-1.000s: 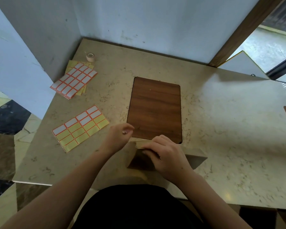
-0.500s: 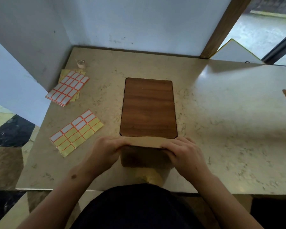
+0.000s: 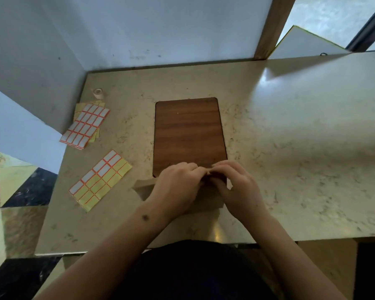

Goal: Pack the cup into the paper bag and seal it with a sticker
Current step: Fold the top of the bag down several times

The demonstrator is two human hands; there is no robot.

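A brown paper bag (image 3: 208,204) stands at the near edge of the marble table (image 3: 290,169), mostly covered by my hands. One corner of its folded top sticks out to the left. My left hand (image 3: 178,187) and my right hand (image 3: 236,187) lie on top of the bag. Their fingertips meet at the middle of the fold, curled and pinching it. The cup is hidden. I cannot make out a sticker under the fingers. A partly used sticker sheet (image 3: 100,178) lies to the left of the bag.
A dark wooden board (image 3: 188,135) lies flat just beyond the bag. A stack of white-and-orange sticker sheets (image 3: 86,125) and a small tape roll (image 3: 97,92) sit at the far left by the wall. The table's front edge runs close to my body.
My hands, spread along the bag's folded top half a second ago, have drawn together so the fingertips meet at its middle. The view has shifted slightly.
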